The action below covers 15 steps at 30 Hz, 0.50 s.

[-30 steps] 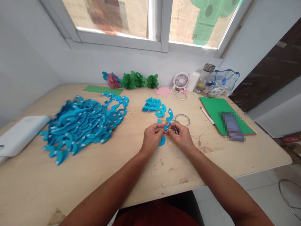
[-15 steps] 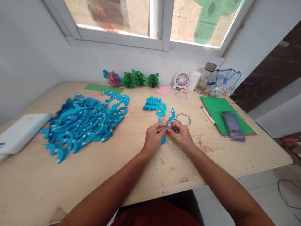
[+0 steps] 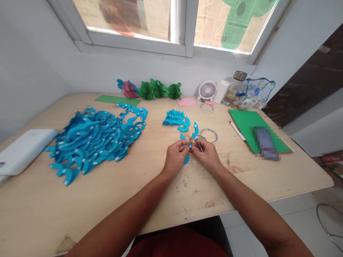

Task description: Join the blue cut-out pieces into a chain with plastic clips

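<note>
My left hand (image 3: 177,155) pinches a curved blue paper piece (image 3: 187,159) over the middle of the table. My right hand (image 3: 207,152) meets it fingertip to fingertip at the same paper and is closed around a slim dark metal tool (image 3: 198,144); fingers cover most of it, so its kind is unclear. Just beyond the hands, a blue paper arc (image 3: 195,129) with a white patch sticks up. A roll of narrow tape (image 3: 209,136) lies beside my right hand. Behind are small stacked blue paper arcs (image 3: 175,117).
A large heap of blue paper arcs (image 3: 99,139) with white patches covers the left side, near a white box-shaped device (image 3: 29,148). Green paper (image 3: 243,121), a phone (image 3: 266,142) and a pen (image 3: 237,131) lie right. Along the wall stand paper figures (image 3: 159,89), a fan (image 3: 207,91) and a bottle (image 3: 234,89).
Both hands stay almost in place, fingertips together at the blue paper. The upright blue arc beyond them has shifted very slightly to the left.
</note>
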Tool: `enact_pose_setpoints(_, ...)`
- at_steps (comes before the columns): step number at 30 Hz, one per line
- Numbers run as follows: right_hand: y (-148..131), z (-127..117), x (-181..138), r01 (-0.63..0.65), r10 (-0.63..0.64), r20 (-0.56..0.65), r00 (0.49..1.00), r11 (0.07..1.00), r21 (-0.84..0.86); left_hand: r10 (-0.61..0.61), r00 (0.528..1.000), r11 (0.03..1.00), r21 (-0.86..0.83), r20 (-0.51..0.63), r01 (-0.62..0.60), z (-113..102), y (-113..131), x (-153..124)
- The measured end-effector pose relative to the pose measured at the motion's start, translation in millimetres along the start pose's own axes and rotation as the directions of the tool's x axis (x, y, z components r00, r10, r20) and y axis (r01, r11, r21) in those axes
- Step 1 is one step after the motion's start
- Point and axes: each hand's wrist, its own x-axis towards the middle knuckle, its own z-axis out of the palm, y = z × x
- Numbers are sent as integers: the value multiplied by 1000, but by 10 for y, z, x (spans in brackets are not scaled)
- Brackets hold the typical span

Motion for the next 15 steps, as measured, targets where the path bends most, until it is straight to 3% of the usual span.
enact_pose_setpoints(15,-40,-12,-8,5,-5,-5,1000,1000,-25,5,1000,1000,-5,10,-5,-3,0,-6)
